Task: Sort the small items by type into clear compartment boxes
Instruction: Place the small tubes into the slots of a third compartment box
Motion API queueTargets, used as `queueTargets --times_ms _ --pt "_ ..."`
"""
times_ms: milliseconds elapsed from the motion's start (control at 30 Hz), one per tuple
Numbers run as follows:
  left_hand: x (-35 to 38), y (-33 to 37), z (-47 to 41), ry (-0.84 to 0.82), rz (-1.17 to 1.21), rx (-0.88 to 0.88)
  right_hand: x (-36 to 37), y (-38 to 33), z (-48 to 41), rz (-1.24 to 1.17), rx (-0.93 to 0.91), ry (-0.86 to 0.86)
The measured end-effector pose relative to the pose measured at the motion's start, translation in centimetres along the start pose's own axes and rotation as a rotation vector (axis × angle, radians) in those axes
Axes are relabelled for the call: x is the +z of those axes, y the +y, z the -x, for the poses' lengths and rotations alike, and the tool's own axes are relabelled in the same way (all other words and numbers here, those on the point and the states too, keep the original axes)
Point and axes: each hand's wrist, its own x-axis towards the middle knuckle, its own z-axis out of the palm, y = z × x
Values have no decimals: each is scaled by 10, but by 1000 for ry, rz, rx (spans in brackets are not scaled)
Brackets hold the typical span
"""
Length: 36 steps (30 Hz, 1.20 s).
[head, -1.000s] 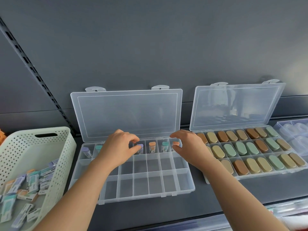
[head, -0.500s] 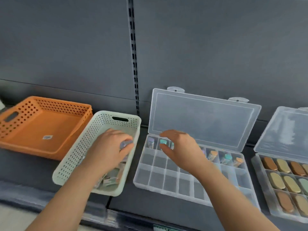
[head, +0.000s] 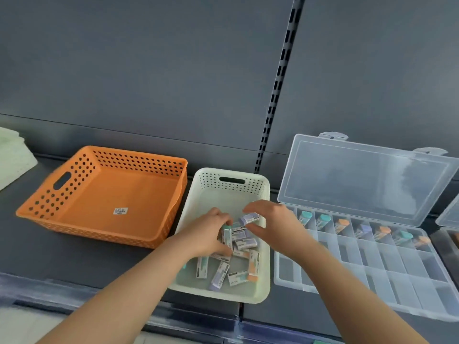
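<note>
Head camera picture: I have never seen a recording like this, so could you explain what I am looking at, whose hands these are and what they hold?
No machine here: a person wears a camera on the head, so you look forward and down at their two bare arms. On a dark shelf stand an orange basket, a white basket of small items, probably erasers, and a clear box with its lid open and items in its back row. The left hand curls into the pile; whether it grips one is unclear. The right hand hovers open over a purple item, holding nothing.
</note>
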Motion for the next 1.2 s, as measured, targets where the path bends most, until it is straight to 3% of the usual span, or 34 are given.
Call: queueTargets --times_ms 67,200,333,500,667,800,867,967,1200 --pt "-2 -2 1 20 63 38 4 -2 -3 27 24 -8" --pt "-21 -10 17 238 111 76 14 -8 -12 85 56 -58" --pt "-52 -28 46 359 249 37 29 -24 -29 133 50 -224" --pt "-60 -51 76 293 549 -52 52 -44 -47 219 1 -401" --pt "-65 -46 68 200 837 -83 48 -47 -50 263 36 -427" --pt "-70 -37 46 150 915 -75 48 -37 -44 456 72 -313" --pt "-68 -31 35 99 843 -69 46 -36 -42 399 90 -326" --pt "-64 -27 21 29 590 -41 38 -35 -39 118 158 -289" --pt "-53 -8 -12 -209 -220 65 3 -16 -24 -237 287 -34"
